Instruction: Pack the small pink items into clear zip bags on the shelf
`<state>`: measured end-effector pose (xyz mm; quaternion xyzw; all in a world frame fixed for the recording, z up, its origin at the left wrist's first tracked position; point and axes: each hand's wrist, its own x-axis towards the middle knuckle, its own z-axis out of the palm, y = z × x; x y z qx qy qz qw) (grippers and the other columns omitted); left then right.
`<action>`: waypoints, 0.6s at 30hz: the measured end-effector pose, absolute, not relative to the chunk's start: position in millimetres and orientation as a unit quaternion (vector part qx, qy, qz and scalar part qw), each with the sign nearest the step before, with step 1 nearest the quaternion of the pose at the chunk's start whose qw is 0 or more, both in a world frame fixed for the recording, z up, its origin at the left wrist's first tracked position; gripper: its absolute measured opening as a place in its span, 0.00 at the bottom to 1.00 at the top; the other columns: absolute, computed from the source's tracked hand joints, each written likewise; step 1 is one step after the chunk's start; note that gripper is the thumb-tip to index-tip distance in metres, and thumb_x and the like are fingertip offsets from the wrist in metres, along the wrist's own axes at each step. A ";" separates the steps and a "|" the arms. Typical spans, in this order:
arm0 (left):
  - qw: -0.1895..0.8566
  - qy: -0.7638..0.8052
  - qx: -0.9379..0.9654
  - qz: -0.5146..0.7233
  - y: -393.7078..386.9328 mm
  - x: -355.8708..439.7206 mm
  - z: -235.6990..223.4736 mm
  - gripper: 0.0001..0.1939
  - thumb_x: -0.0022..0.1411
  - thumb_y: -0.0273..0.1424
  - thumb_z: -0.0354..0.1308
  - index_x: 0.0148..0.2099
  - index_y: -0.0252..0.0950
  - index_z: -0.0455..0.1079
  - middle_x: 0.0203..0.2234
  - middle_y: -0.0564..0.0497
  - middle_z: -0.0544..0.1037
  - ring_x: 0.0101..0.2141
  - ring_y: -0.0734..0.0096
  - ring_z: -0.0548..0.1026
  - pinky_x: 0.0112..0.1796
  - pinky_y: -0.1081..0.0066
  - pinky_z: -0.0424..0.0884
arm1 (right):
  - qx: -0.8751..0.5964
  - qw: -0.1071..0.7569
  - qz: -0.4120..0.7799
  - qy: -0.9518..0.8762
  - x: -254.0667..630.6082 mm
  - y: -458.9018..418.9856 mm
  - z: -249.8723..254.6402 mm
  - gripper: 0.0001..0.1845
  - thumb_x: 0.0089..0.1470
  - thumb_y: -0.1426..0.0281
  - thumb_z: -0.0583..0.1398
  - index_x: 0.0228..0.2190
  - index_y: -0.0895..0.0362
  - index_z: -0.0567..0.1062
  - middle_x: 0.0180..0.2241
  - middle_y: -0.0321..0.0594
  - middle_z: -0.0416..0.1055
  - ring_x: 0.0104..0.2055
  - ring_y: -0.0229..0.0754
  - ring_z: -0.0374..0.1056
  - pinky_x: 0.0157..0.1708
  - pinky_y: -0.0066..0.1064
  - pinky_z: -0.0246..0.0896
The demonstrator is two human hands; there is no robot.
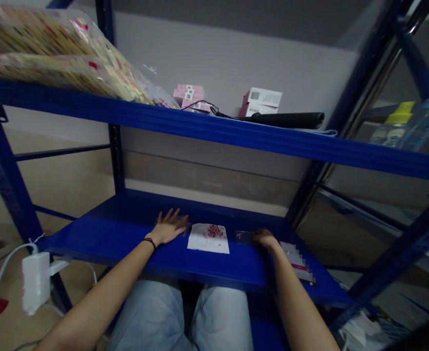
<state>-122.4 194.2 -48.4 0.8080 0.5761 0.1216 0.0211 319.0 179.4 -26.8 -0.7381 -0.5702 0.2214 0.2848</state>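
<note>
Jeans below, left hand splays, right pinches packet.

Smooth painted-metal lower shelf, matt papery white sheet, clear plastic packet, glossy plastic bags.

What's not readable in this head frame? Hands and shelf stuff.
Head view:
- Clear plastic piece by the spread left hand: full outline, hand covers part.
- Small clear plastic packet with pink print: right end, behind the right hand; fingertip grip unclear.
- Flat white packet with red stripe: right side, pixelated.
- White-and-pink cardboard boxes: print too small.
</note>
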 end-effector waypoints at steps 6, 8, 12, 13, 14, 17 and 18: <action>0.010 0.540 0.753 0.377 153.9 -78.2 -12.8 0.25 0.70 0.38 0.47 0.65 0.34 0.62 0.62 0.37 0.65 0.62 0.50 0.59 0.60 0.48 0.54 | -0.655 0.427 0.348 -0.518 290.3 130.8 -1.7 0.12 0.47 0.62 0.63 0.29 0.58 0.73 0.19 0.32 0.65 0.20 0.34 0.60 0.22 0.25 0.54; 0.077 0.475 0.761 0.435 124.1 -48.6 -1.4 0.19 0.70 0.35 0.46 0.54 0.35 0.73 0.52 0.41 0.75 0.54 0.56 0.68 0.56 0.56 0.62 | -0.589 0.519 0.371 -0.496 258.9 104.7 6.8 0.15 0.45 0.60 0.66 0.29 0.57 0.72 0.19 0.31 0.64 0.21 0.33 0.58 0.21 0.24 0.52; 0.285 0.365 0.749 0.473 58.9 1.7 7.6 0.14 0.69 0.35 0.51 0.48 0.39 0.76 0.42 0.47 0.79 0.42 0.64 0.76 0.44 0.67 0.71 | -0.497 0.592 0.382 -0.507 186.1 50.9 8.9 0.16 0.49 0.57 0.66 0.29 0.56 0.71 0.19 0.29 0.61 0.21 0.33 0.55 0.20 0.24 0.48; 0.336 0.357 0.726 0.482 45.8 7.9 6.7 0.13 0.68 0.35 0.52 0.48 0.38 0.76 0.41 0.47 0.79 0.40 0.65 0.77 0.40 0.69 0.73 | -0.479 0.597 0.384 -0.517 170.7 40.0 6.1 0.15 0.50 0.58 0.65 0.30 0.56 0.72 0.21 0.30 0.63 0.22 0.33 0.56 0.21 0.24 0.50; 0.385 0.351 0.701 0.488 34.8 11.1 5.0 0.13 0.68 0.36 0.52 0.48 0.37 0.75 0.40 0.47 0.79 0.37 0.66 0.77 0.36 0.71 0.73 | -0.466 0.599 0.387 -0.524 157.6 30.8 2.5 0.15 0.52 0.58 0.64 0.31 0.56 0.72 0.22 0.31 0.64 0.23 0.34 0.57 0.22 0.25 0.51; 0.454 0.360 0.634 0.512 14.7 5.7 -1.8 0.14 0.68 0.37 0.52 0.47 0.35 0.73 0.35 0.47 0.79 0.31 0.69 0.77 0.31 0.74 0.73 | -0.439 0.592 0.408 -0.538 132.1 14.1 -8.4 0.14 0.56 0.58 0.62 0.33 0.57 0.74 0.25 0.34 0.66 0.25 0.35 0.60 0.24 0.26 0.56; 0.452 0.370 0.622 0.521 11.3 1.1 -3.7 0.14 0.68 0.37 0.53 0.47 0.35 0.74 0.35 0.47 0.79 0.31 0.69 0.77 0.31 0.74 0.74 | -0.432 0.589 0.415 -0.542 127.5 11.6 -11.0 0.14 0.57 0.58 0.61 0.33 0.57 0.75 0.25 0.34 0.66 0.25 0.36 0.60 0.25 0.26 0.56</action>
